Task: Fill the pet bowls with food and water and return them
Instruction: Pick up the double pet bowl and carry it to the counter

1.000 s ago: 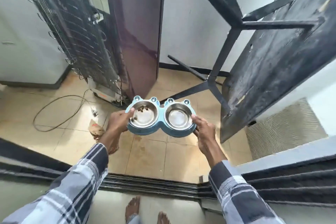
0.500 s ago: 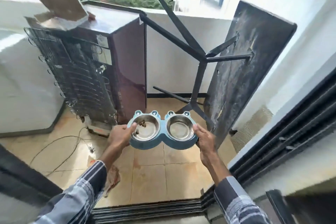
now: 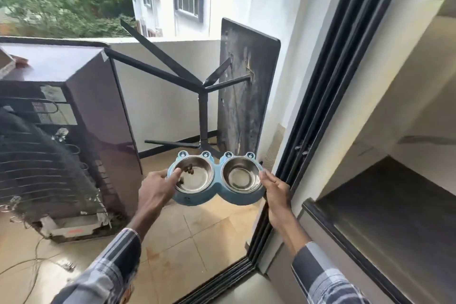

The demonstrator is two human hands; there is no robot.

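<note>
A blue double pet bowl stand (image 3: 217, 186) with two steel bowls is held level in front of me, above the balcony floor. My left hand (image 3: 158, 186) grips its left end, thumb over the rim. My right hand (image 3: 275, 187) grips its right end. The left steel bowl (image 3: 195, 175) holds a few brown kibble pieces near its rim. The right steel bowl (image 3: 241, 175) looks bare and shiny; whether water is in it I cannot tell.
A fridge (image 3: 74, 131) stands at the left, its back coils facing me, a cable trailing on the tiled floor (image 3: 197, 234). A black table (image 3: 246, 91) is tipped on its side at the back. A dark sliding-door frame (image 3: 320, 96) runs along the right.
My view has lifted and turned right, from the floor and door track toward the balcony wall and buildings. The bowl stand stays held in both hands, now nearer the door frame.
</note>
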